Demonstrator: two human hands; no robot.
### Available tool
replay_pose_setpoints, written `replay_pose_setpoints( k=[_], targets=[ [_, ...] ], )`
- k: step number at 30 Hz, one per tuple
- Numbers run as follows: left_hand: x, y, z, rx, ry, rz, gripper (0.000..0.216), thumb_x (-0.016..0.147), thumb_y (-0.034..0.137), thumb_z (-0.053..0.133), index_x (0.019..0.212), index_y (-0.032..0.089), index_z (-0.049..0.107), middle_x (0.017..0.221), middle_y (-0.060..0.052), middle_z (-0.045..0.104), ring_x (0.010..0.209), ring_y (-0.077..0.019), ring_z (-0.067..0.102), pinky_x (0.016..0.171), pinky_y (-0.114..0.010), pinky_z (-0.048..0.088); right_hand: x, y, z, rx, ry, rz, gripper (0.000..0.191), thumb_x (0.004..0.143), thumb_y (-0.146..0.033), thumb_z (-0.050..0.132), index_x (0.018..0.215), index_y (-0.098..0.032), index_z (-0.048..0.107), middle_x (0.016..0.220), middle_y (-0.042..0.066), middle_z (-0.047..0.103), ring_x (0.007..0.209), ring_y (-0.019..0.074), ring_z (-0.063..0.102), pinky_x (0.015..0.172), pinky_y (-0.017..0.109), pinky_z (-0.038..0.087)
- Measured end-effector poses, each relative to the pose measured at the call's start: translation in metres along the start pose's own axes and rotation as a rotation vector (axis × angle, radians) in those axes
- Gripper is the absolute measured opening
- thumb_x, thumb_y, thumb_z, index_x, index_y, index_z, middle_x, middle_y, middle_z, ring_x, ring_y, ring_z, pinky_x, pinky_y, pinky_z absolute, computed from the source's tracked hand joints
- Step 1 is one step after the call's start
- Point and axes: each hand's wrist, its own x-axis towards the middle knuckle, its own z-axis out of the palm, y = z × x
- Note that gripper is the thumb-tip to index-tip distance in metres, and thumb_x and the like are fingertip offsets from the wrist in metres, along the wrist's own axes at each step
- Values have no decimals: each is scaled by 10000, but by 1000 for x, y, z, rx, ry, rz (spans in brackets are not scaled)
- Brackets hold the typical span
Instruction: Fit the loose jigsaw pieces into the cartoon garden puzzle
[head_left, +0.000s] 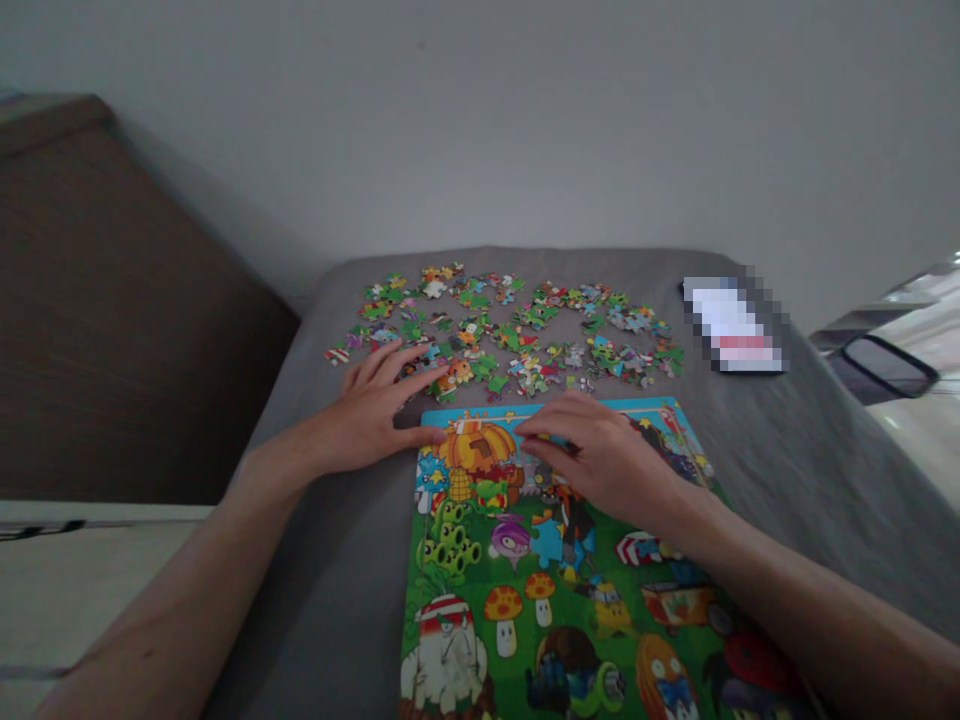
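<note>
A colourful cartoon puzzle board (525, 580) lies on a grey surface (337, 600) in front of me. Beyond it, several loose puzzle pieces (517, 330) are spread in a wide band. My left hand (375, 415) lies flat with its fingers spread, beside the board's upper left corner and touching the nearest loose pieces. My right hand (600, 455) rests on the board's upper middle with its fingers curled and pinched together; a small piece may be under the fingertips, but I cannot make it out.
A blurred-out flat object (735, 325) lies at the far right of the grey surface. A dark wooden panel (112, 320) stands to the left, a pale wall behind. A dark-rimmed object (889, 365) sits off the right edge.
</note>
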Motion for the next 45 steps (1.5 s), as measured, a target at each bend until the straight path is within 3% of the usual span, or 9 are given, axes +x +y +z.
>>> replay_pose_setpoints(
  k=[3,7,11,14,18,23,30,36,45],
  targets=[
    [1,0,0,6,13,9,860,808,852,412,1502,343,407,1609,-77,267,1487,-385,133,1182,-576,135,0,8,-27,9,-17,34,144,932,-196,606,1019,-200,720,959,47,741,907,185,665,837,346,507],
    [1,-1,0,6,10,15,873,801,860,406,1505,343,401,1608,-77,271,1485,-392,135,1179,-584,140,-7,17,-49,34,-270,0,221,883,-330,698,1074,-221,714,1006,41,729,938,192,665,853,349,512],
    [2,-2,0,12,-2,15,893,798,871,382,1510,332,395,1610,-89,261,1486,-388,133,1178,-583,140,-12,18,-42,0,-445,15,345,785,-310,804,1107,-231,708,1104,50,693,1055,221,629,912,366,496],
    [2,-3,1,11,2,17,893,794,873,387,1513,343,387,1608,-80,266,1481,-393,142,1179,-582,138,-11,17,-35,1,-463,40,247,813,-283,778,1044,-232,710,1084,50,673,1046,218,613,906,363,488],
    [2,-4,1,19,7,16,916,786,887,368,1512,330,392,1601,-83,277,1472,-401,163,1177,-582,145,-7,13,-35,53,-494,61,276,804,-294,784,1031,-199,661,1060,50,651,1014,209,593,890,351,477],
    [2,-3,1,30,15,20,919,789,890,347,1507,320,405,1598,-92,278,1477,-398,153,1179,-580,145,-6,7,-32,100,-423,51,280,870,-322,717,1107,-201,631,1084,49,659,1045,197,595,939,344,466],
    [0,0,-1,23,10,32,896,810,875,329,1517,327,383,1606,-96,259,1494,-374,123,1189,-571,131,-6,-3,-19,19,-232,-30,457,907,-274,665,1343,-207,542,1209,87,663,1139,213,600,991,374,481],
    [-1,1,-2,-1,-1,23,878,814,867,351,1512,336,390,1610,-87,256,1498,-366,112,1188,-587,134,-4,-3,-16,-10,-220,-88,361,889,-268,702,1233,-189,624,1142,91,680,1082,215,617,954,373,505],
    [-2,1,-1,2,20,37,838,837,829,397,1508,325,400,1599,-96,278,1483,-375,159,1180,-595,164,-5,2,-14,166,-212,54,240,885,-188,694,1116,-248,720,998,20,739,881,162,684,804,288,527]
  ],
)
